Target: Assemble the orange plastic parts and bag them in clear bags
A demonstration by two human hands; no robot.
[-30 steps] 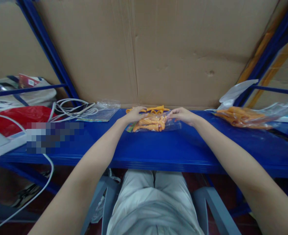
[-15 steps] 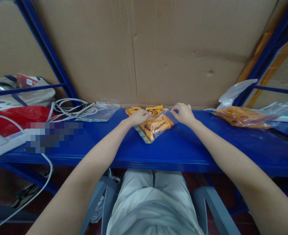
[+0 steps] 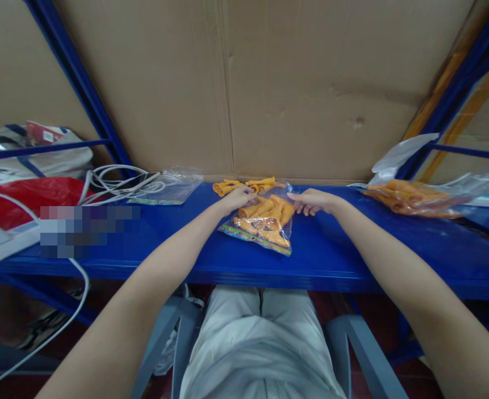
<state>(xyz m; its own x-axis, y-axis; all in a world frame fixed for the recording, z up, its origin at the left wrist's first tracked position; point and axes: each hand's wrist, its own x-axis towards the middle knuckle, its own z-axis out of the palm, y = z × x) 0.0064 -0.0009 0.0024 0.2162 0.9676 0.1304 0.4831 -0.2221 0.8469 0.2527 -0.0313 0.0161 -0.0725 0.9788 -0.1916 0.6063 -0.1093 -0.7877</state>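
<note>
On the blue table lies a clear plastic bag [image 3: 264, 223] filled with orange, horn-shaped plastic pieces. Its printed, colored edge faces me. My left hand [image 3: 239, 200] is closed, thumb and fingers pinching the bag's far left side. At the far right corner, my right hand [image 3: 313, 202] holds the bag's edge between thumb and forefinger, the other fingers loosely curled below. Just beyond the bag, loose orange horn-shaped pieces [image 3: 261, 183] rest near the cardboard, some partly hidden by my left hand.
Left of my hands lie a flat clear bag [image 3: 165, 191], coiled white cable [image 3: 115, 180] and red plastic [image 3: 36, 199]. Another bag of orange pieces [image 3: 410, 198] sits on the right. A cardboard wall [image 3: 269, 100] and blue posts [image 3: 73, 83] bound the table.
The bag has turned and flattened, its printed edge now running across the front. My right hand has shifted slightly lower, its fingers pointing left. The left hand stays at the bag's left side.
</note>
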